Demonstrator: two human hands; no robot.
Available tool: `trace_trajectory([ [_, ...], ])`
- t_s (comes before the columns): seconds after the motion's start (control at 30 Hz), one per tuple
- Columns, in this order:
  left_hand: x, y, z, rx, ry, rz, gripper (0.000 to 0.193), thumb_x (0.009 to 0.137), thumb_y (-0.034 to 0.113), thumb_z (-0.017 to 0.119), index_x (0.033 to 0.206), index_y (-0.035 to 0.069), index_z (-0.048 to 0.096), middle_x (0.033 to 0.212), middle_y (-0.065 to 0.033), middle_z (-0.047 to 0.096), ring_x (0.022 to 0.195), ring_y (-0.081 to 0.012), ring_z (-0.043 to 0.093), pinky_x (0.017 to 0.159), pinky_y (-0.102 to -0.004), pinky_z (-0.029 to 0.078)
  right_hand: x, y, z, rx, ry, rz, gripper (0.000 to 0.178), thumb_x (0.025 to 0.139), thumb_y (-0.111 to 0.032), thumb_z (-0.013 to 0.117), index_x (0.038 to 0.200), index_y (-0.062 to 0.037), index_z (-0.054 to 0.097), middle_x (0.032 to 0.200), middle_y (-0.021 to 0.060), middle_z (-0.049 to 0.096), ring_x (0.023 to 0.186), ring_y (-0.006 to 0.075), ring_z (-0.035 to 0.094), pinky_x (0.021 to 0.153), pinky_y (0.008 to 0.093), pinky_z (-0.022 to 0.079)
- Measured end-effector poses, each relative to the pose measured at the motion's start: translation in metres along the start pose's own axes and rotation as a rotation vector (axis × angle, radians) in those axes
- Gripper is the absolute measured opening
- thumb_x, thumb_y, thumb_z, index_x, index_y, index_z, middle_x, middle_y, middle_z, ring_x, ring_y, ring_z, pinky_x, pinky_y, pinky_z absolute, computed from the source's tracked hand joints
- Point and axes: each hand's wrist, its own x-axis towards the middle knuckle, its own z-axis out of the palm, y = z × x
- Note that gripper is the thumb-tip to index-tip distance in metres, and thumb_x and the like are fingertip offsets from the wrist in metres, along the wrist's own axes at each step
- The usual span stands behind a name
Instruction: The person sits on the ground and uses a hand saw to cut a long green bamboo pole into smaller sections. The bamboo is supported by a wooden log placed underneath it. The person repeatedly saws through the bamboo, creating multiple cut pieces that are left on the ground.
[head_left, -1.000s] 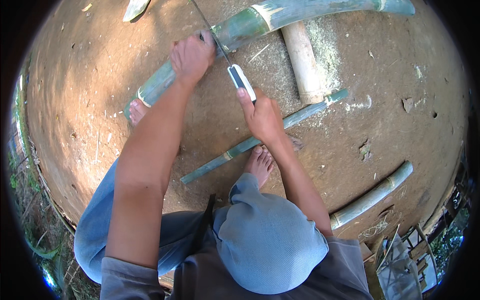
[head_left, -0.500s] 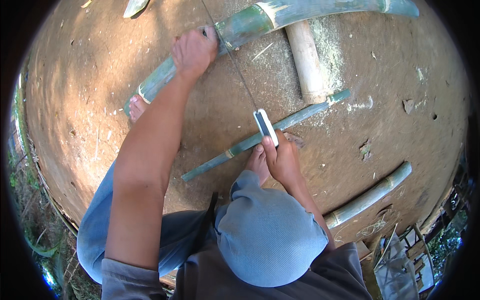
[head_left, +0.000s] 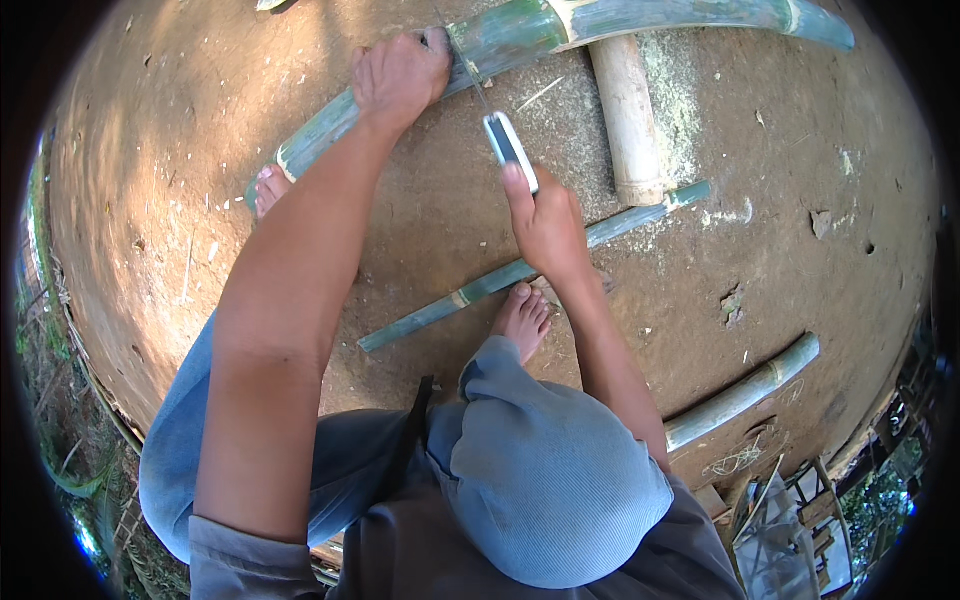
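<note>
A thick green bamboo pole [head_left: 510, 45] runs across the upper part of the view. My left hand [head_left: 402, 78] is closed over it, close beside the saw blade. In my right hand [head_left: 552, 225] is the white-and-dark handle [head_left: 511, 152] of a handsaw, with the thumb laid along it. The thin saw blade [head_left: 479, 88] lies across the pole just right of my left hand, where a pale cut line shows. The far part of the blade is faint, and its tip cannot be made out.
A short pale bamboo piece [head_left: 625, 120] lies under the pole, with sawdust [head_left: 675, 110] beside it. Nearer me lies a narrow bamboo strip [head_left: 495, 278], by my bare foot [head_left: 522, 320]. Another bamboo length [head_left: 745, 395] rests at the right. My other foot [head_left: 270, 188] is at the pole's left end.
My right hand has pushed the saw forward, away from me, so its handle is much closer to the pole. My left hand keeps its hold. The whole view has shifted slightly.
</note>
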Motion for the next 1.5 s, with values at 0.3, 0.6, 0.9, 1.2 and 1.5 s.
trace_trajectory([
  [0.3, 0.005, -0.012, 0.006, 0.047, 0.01, 0.136, 0.047, 0.097, 0.035, 0.041, 0.092, 0.0, 0.072, 0.094, -0.0299, 0.07, 0.093, -0.0462, 0.067, 0.095, -0.0514, 0.043, -0.02, 0.015, 0.0, 0.002, 0.005, 0.001, 0.059, 0.102, -0.049, 0.054, 0.096, 0.0081, 0.066, 0.071, 0.0293, 0.063, 0.071, 0.0493, 0.066, 0.064, 0.0526, 0.05],
  [0.6, 0.009, -0.006, -0.003, 0.038, -0.024, 0.098, 0.063, 0.098, 0.043, 0.035, 0.093, -0.007, 0.074, 0.102, -0.0312, 0.071, 0.097, -0.0432, 0.069, 0.101, -0.0488, 0.041, -0.06, 0.028, -0.003, 0.103, 0.028, -0.059, 0.049, 0.103, -0.041, 0.054, 0.101, 0.0062, 0.066, 0.071, 0.0285, 0.063, 0.068, 0.045, 0.066, 0.063, 0.0494, 0.05],
  [0.9, 0.003, -0.008, -0.003, -0.047, -0.039, 0.082, 0.065, 0.099, 0.042, 0.03, 0.09, -0.005, 0.074, 0.095, -0.0281, 0.072, 0.092, -0.0405, 0.069, 0.102, -0.0515, 0.041, -0.054, 0.037, 0.005, 0.071, 0.066, -0.104, 0.056, 0.107, -0.045, 0.047, 0.095, 0.0063, 0.064, 0.064, 0.0219, 0.059, 0.059, 0.0342, 0.06, 0.057, 0.0457, 0.046],
  [1.2, 0.023, -0.019, -0.001, -0.218, 0.146, 0.056, 0.059, 0.099, 0.046, 0.04, 0.102, -0.003, 0.075, 0.113, -0.0301, 0.068, 0.111, -0.0438, 0.066, 0.101, -0.0519, 0.048, -0.04, 0.037, 0.016, 0.067, 0.075, -0.119, 0.06, 0.11, -0.048, 0.035, 0.077, -0.0012, 0.053, 0.059, 0.0037, 0.047, 0.054, 0.013, 0.046, 0.05, 0.033, 0.036],
  [1.5, 0.024, -0.018, -0.017, -0.102, -0.111, 0.03, 0.058, 0.098, 0.045, 0.04, 0.104, -0.001, 0.075, 0.11, -0.0281, 0.07, 0.107, -0.0428, 0.068, 0.099, -0.0516, 0.049, -0.036, 0.026, 0.007, 0.113, 0.024, -0.036, 0.058, 0.108, -0.047, 0.041, 0.084, 0.0027, 0.058, 0.061, 0.0081, 0.049, 0.056, 0.0165, 0.048, 0.052, 0.0377, 0.04],
])
